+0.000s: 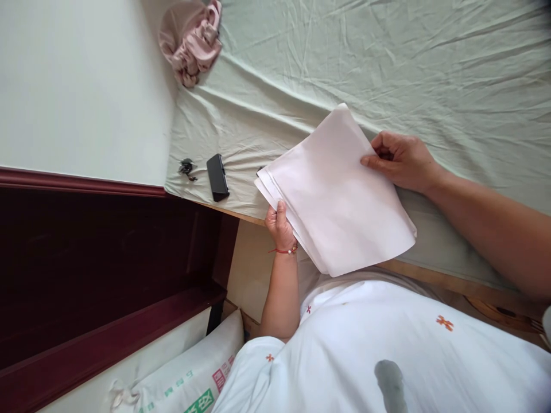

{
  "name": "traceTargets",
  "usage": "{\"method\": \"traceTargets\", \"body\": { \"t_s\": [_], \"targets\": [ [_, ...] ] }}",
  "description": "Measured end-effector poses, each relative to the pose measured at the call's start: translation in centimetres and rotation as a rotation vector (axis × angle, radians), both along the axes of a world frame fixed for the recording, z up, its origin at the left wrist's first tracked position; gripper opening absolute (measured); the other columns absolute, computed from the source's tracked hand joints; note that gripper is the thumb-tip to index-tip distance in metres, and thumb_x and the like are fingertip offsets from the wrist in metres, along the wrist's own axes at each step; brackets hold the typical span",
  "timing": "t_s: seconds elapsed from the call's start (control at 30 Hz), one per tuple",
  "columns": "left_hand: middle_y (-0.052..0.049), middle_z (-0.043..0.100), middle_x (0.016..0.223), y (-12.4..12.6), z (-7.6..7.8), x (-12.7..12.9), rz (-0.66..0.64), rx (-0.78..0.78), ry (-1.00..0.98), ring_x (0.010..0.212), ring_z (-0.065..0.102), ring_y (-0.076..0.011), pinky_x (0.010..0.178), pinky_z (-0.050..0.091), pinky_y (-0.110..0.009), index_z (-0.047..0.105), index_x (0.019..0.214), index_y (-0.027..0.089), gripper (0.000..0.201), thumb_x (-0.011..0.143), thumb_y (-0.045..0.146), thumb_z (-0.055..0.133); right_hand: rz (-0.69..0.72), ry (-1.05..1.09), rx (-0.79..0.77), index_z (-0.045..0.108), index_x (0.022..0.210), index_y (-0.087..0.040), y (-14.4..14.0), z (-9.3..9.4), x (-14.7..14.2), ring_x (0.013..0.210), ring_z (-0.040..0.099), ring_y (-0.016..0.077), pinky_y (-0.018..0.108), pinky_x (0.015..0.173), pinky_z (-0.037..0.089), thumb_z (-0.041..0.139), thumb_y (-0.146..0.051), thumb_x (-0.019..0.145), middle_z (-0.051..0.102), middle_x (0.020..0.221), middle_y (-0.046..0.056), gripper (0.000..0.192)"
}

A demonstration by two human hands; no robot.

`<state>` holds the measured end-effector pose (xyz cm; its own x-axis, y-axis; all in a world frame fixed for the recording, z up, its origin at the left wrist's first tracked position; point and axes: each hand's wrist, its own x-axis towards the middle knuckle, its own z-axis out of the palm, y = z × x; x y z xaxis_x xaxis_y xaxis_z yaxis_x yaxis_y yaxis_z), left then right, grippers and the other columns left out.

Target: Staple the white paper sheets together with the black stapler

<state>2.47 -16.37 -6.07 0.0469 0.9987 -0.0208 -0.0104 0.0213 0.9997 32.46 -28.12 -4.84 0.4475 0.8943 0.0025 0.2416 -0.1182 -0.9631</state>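
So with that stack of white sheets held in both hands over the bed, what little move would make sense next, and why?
Probably tap or slide the sheets square. The left hand pinches the lower corner, where several edges fan out unevenly, and the right hand grips the far edge. The stack hangs partly past the bed edge, so easing it onto the green sheet would likely steady it.

Home bedroom: bed (387, 63) with wrinkled green sheet, wooden frame.

You can see green and red printed characters on the white sack (189, 381) at the lower left, too small and cut off to read, and small orange cross-like marks on your white shirt (445, 323), which spell nothing legible.
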Motion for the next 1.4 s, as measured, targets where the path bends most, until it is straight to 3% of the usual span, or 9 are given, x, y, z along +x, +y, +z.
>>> {"method": "traceTargets", "body": {
  "t_s": [0.3,0.73,0.9,1.4],
  "targets": [
    [-0.003,0.086,0.098,-0.03,-0.42,-0.30,-0.013,-0.006,0.001,0.095,0.079,-0.0198,0.092,0.063,-0.031,0.086,0.095,0.022,0.059,0.068,0.071,0.104,0.018,-0.042,-0.016,0.068,0.088,-0.024,-0.05,0.06,0.01,0.074,0.060,0.0213,0.038,0.068,0.049,0.080,-0.047,0.092,0.068,0.077,0.003,0.026],
    [-0.003,0.083,0.090,0.17,-0.05,-0.18,-0.002,-0.009,0.033,0.104,0.080,-0.0251,0.101,0.062,-0.035,0.082,0.082,0.023,0.037,0.075,0.058,0.091,-0.024,-0.082,-0.013,0.068,0.086,-0.027,0.03,0.08,-0.18,0.071,0.056,0.0217,0.038,0.063,0.044,0.078,-0.058,0.092,0.067,0.075,0.003,0.033],
    [-0.002,0.082,0.086,0.12,-0.01,-0.22,0.010,0.008,0.039,0.099,0.078,-0.0236,0.097,0.061,-0.034,0.082,0.080,0.023,0.032,0.074,0.053,0.090,-0.028,-0.077,-0.029,0.067,0.086,-0.028,0.08,0.15,-0.19,0.072,0.057,0.0222,0.038,0.062,0.043,0.077,-0.061,0.092,0.065,0.072,0.003,0.035],
    [-0.004,0.082,0.091,0.15,-0.22,-0.43,0.025,0.033,0.113,0.098,0.078,-0.0242,0.092,0.061,-0.034,0.082,0.086,0.022,0.037,0.079,0.058,0.086,-0.052,-0.077,-0.066,0.061,0.087,-0.029,-0.07,0.44,-0.39,0.070,0.053,0.0221,0.041,0.067,0.043,0.075,-0.063,0.097,0.061,0.074,0.003,0.038]
  ]
}}
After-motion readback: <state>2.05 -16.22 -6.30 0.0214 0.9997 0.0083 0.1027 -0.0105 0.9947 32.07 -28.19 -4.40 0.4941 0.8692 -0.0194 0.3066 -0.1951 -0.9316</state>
